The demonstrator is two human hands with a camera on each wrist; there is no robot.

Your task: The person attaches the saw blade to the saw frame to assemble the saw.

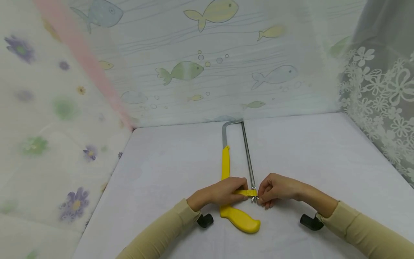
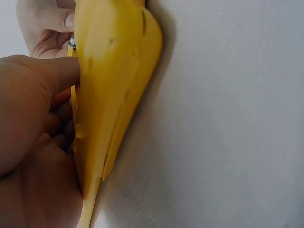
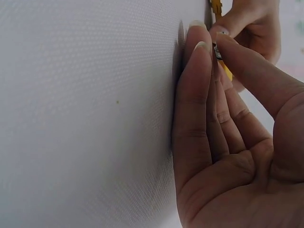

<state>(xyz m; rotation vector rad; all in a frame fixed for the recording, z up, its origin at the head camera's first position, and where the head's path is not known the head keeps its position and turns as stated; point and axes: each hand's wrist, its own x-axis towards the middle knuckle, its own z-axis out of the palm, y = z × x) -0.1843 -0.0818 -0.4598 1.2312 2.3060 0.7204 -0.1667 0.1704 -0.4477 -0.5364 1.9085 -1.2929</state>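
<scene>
A hacksaw (image 1: 225, 163) with a yellow handle and a grey metal bow lies on the table, its handle end toward me. Its blade side (image 1: 248, 154) runs along the right. My left hand (image 1: 223, 190) reaches over the yellow frame and grips the short front arm, thumb on the near side; the left wrist view has this hand (image 2: 28, 104) beside the yellow handle (image 2: 111, 71). At the arm's end sits a small metal wing nut (image 1: 254, 199). My right hand (image 1: 279, 187) pinches it between thumb and fingers, partly covering it in the right wrist view.
White cloth covers the table (image 1: 174, 154). A fish-patterned curtain (image 1: 210, 72) hangs behind it, with a flowered cloth (image 1: 48, 126) on the left and lace (image 1: 381, 97) on the right. Black wrist-worn pieces (image 1: 205, 220) show by both cuffs.
</scene>
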